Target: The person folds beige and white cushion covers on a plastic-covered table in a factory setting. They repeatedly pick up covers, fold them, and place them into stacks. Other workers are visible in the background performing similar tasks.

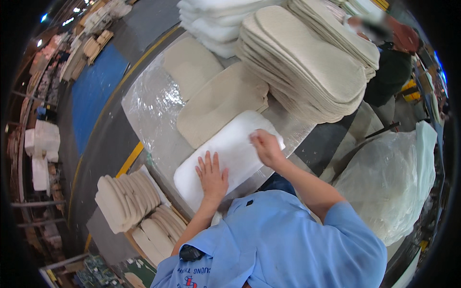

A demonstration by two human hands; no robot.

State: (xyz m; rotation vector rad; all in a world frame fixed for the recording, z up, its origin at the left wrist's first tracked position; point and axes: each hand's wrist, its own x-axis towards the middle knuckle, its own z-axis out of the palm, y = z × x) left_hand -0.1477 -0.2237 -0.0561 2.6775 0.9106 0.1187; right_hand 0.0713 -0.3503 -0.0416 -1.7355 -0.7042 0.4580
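A white, soft oblong pad point(235, 137) with rounded ends lies slantwise on the table in front of me. My left hand point(212, 176) rests flat on its near left part, fingers spread. Over the pad's right end, my right hand point(266, 148) is closed with its fingers curled; whatever it may grip is hidden. Just beyond the pad lies a beige fabric piece point(221, 103) of similar oblong shape, and another beige piece point(192, 65) is farther off. Clear shiny plastic point(149, 108) covers the table's left side.
Tall stacks of beige oblong pieces point(307, 62) stand at the table's far right, beside piled white padding point(211, 24). Filled beige pads point(127, 199) are stacked at lower left. A plastic-wrapped bundle point(384, 177) stands to my right. Another person point(391, 72) is beyond the stacks.
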